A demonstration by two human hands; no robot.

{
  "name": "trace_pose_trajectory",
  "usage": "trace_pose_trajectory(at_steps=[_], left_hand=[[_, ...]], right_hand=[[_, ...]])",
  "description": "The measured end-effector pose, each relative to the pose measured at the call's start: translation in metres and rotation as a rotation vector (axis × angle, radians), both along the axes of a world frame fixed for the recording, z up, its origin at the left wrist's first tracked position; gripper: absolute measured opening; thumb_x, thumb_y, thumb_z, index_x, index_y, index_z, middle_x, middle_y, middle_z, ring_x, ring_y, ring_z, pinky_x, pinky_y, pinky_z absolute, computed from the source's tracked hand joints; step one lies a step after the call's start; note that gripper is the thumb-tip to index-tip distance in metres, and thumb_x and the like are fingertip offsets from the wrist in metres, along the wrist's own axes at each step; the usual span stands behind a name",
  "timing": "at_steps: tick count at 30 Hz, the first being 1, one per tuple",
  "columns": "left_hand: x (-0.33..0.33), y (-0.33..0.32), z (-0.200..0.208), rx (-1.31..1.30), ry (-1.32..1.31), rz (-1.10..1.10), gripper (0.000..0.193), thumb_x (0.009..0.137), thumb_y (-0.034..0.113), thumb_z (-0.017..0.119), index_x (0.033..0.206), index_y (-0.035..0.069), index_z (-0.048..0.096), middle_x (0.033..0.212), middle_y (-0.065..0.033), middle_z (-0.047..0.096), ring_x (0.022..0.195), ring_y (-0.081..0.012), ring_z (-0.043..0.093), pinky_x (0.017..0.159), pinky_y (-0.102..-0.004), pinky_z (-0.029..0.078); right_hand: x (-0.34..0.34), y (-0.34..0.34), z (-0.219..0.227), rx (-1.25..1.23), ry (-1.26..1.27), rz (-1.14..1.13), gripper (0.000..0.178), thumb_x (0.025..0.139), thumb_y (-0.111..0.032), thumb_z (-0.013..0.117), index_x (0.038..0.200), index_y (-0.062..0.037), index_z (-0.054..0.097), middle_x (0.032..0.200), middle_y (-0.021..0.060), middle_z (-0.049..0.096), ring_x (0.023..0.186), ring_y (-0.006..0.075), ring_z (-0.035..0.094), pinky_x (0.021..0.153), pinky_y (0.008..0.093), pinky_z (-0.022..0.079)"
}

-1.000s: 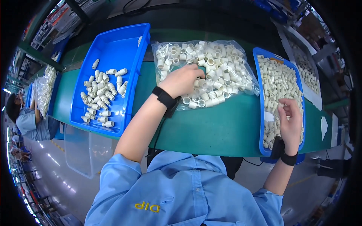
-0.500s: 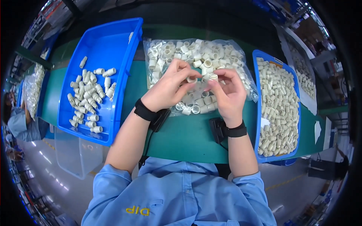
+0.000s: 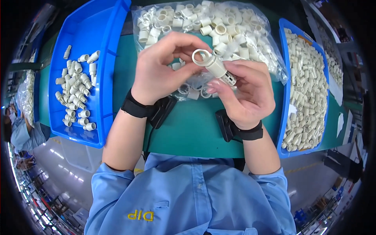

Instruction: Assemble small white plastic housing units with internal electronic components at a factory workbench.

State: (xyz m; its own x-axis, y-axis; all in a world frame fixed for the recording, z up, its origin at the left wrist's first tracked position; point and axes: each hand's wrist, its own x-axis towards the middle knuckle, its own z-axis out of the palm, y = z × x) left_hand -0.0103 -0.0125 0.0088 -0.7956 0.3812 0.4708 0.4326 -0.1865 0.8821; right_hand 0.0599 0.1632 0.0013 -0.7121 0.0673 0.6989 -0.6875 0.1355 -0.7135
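Between finger and thumb, my left hand pinches a white plastic ring-shaped sleeve. My right hand grips a white cylindrical plastic fitting with dark slots near its lower end. The fitting slants, its upper end meeting the sleeve; whether the sleeve sits around it or only touches it I cannot tell. Just beyond both hands lies a clear plastic bag full of loose white sleeves, some of them half hidden behind my fingers.
On the left, a blue tray holds several white fittings. A fuller blue tray of small white parts stands on the right. Everything rests on a green work surface. Black straps with small boxes circle both wrists. Another person is at far left.
Both hands look larger and closer, and the view has shifted. The fitting in my right hand now shows its slotted side, with the sleeve tilted against its upper end.
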Motion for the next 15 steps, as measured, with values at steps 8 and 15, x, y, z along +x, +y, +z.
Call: trace_pose_trajectory(at_steps=[8,15], left_hand=[[-0.005,-0.001,-0.005,-0.072,0.13,-0.025,0.039,0.078,-0.017,0.069,0.114,-0.001,0.068,0.109,-0.009,0.067,0.095,-0.0142,0.069,0.079,-0.0251,0.057],[0.0,0.0,0.0,-0.083,0.06,-0.13,0.046,0.077,-0.015,0.061,0.119,0.002,0.07,0.111,-0.0093,0.068,0.093,-0.0129,0.064,0.072,-0.0237,0.053]], right_hand=[[-0.005,0.005,0.002,0.197,0.194,-0.111,0.03,0.08,0.006,0.08,0.105,0.0073,0.064,0.097,0.0159,0.064,0.077,0.0155,0.066,0.058,0.022,0.054],[-0.009,0.006,0.004,0.276,0.285,-0.171,0.035,0.074,0.004,0.085,0.105,0.004,0.069,0.098,0.0139,0.063,0.076,0.0128,0.063,0.055,0.0212,0.051]])
